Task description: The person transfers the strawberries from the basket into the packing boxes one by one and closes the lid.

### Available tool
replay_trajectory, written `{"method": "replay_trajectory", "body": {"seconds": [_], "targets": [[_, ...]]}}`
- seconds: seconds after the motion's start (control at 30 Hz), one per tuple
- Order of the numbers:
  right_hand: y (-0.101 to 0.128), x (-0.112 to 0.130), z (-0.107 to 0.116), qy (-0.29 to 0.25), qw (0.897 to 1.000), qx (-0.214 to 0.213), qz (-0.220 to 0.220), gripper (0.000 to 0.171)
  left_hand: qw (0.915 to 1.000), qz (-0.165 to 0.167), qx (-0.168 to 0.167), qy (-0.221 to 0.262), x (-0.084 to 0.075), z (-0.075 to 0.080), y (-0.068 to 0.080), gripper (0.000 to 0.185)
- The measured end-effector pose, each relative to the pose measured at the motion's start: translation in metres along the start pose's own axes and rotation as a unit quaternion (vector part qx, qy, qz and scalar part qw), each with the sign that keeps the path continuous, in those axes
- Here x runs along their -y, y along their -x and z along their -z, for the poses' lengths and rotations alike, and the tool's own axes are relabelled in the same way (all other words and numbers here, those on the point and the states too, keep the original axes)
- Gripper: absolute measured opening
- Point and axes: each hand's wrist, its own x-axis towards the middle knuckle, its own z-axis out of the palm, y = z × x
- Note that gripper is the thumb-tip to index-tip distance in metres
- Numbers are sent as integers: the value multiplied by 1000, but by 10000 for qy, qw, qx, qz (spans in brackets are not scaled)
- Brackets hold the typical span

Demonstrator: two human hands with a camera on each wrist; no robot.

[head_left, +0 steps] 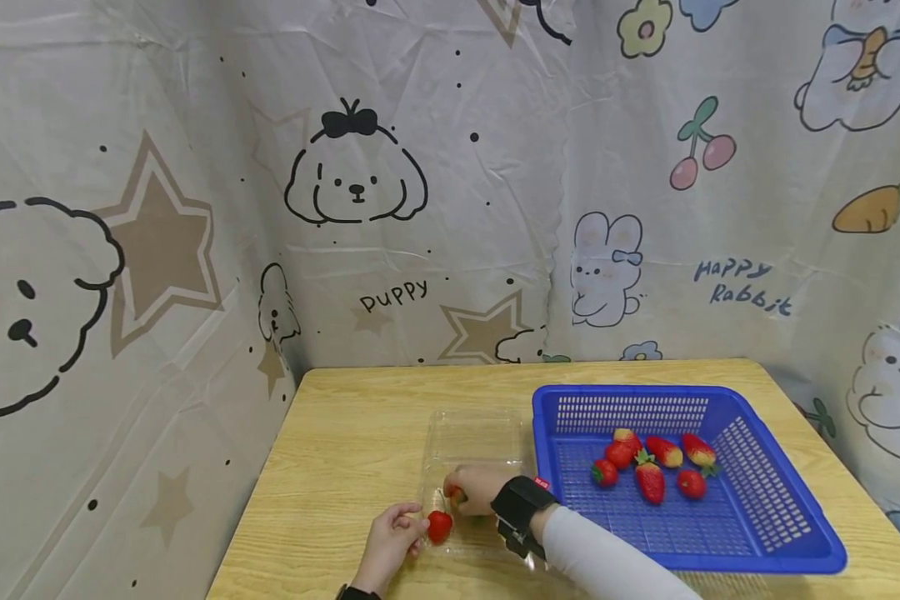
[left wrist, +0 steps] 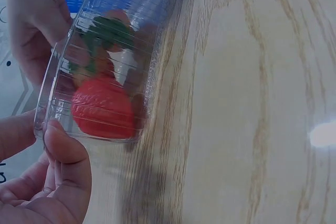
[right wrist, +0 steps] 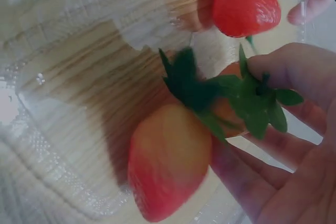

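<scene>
wooden table (head_left: pixel 345 433), right hand (head_left: pixel 480 490) grip pinching strawberry (right wrist: pixel 168 166), tip pointing down, left hand (head_left: pixel 390 537) pinching clear box (left wrist: pixel 113 51)

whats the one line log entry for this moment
left hand: pinches box rim | right hand: holds strawberry in box | basket: six strawberries

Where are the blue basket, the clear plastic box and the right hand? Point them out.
blue basket (head_left: pixel 787 533), head view, right wall.
clear plastic box (head_left: pixel 468 433), head view, bare far part.
right hand (head_left: pixel 480 490), head view, back of the hand.
</scene>
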Motion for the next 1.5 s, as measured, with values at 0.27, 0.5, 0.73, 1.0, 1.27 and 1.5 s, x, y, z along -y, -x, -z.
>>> {"method": "replay_trajectory", "body": {"seconds": [0.27, 0.5, 0.73, 1.0, 1.27, 1.5], "targets": [[2, 1, 1, -87, 9996, -27, 268, 16, 9999, 71, 60, 53, 2, 1, -2, 38], [5, 5, 5, -201, 9993, 130, 281, 15, 10000, 48, 23, 42, 1, 1, -1, 39], [3, 0, 0, 168, 9983, 166, 535, 8, 10000, 60, 18, -42, 2, 1, -3, 38], [9, 16, 44, -340, 9932, 1099, -194, 42, 10000, 78, 36, -34, 3, 1, -3, 38], [21, 24, 122, -667, 9860, 1458, -460, 36, 10000, 34, -12, -79, 1, 1, -1, 37], [46, 11, 170, -937, 9927, 662, -385, 35, 9999, 50, -13, -89, 0, 1, -1, 37]]}}
